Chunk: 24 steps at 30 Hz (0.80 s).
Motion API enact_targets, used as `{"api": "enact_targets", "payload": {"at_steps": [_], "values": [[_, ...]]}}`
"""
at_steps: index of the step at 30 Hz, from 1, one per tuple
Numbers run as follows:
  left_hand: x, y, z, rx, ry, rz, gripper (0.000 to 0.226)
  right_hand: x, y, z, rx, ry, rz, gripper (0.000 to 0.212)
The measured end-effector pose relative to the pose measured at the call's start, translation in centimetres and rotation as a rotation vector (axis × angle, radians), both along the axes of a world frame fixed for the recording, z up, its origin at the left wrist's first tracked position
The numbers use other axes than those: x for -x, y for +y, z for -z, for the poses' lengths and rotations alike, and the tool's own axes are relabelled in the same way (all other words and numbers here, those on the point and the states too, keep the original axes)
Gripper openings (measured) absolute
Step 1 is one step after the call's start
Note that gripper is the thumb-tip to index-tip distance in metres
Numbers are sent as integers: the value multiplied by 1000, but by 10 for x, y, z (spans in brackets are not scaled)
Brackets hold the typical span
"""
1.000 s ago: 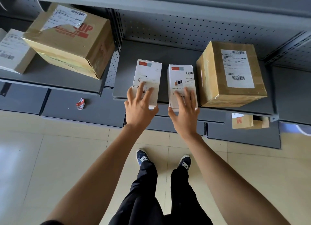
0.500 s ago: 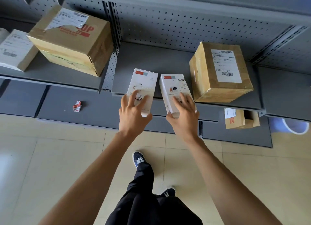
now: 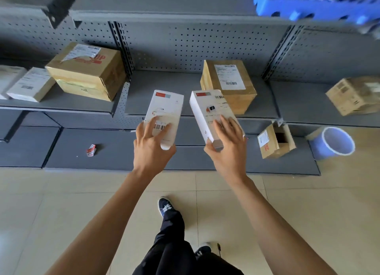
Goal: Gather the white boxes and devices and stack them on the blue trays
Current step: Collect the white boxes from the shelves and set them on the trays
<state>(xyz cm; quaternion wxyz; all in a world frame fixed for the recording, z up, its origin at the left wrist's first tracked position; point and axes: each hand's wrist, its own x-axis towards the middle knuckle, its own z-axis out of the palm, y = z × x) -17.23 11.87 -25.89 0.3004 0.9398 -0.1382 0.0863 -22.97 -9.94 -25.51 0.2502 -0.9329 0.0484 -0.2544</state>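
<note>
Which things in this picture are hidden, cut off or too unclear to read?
- Blue tray, head view: cut off by the top edge and blurred; what it holds cannot be told.
- Left white box: near end covered by the left hand.
- Right white box: the right hand covers part; its print is too small.
- Brown box: the label is unreadable.

stockroom or warehouse, grey perforated metal shelving (image 3: 185, 46), labelled cardboard parcels (image 3: 86, 71), tiled floor (image 3: 61, 202)

White boxes (image 3: 164, 112) smooth card, brown cartons (image 3: 228, 85) matt cardboard, shelf (image 3: 185, 48) matt perforated metal, tray (image 3: 314, 5) plastic, floor (image 3: 61, 213) glossy tile.
</note>
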Motion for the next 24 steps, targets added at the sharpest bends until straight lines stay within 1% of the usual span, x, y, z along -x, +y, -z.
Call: {"api": "enact_targets", "payload": {"at_steps": [3,5,8,11,13,15,19,24], "values": [[22,-21,-28,45,-31,40,78,33,-27,-20,-1,-61,55,53],[37,-37,-47,47,-48,87,79,54,-44,-34,22,-64,99,54],[50,-60,-69,33,-86,164,69,83,-68,-56,58,-76,171,54],[61,-83,-88,-11,-158,266,65,109,-88,-74,86,-118,229,54],[70,-101,-102,17,-198,321,69,122,-102,-86,116,-140,264,53],[78,-118,-117,67,-198,365,75,135,-117,-98,128,-151,301,52],[83,-147,-141,48,-234,447,57,158,-148,-121,134,-200,368,54],[81,-180,-180,89,-288,518,57,176,-177,-156,169,-257,459,54]]}}
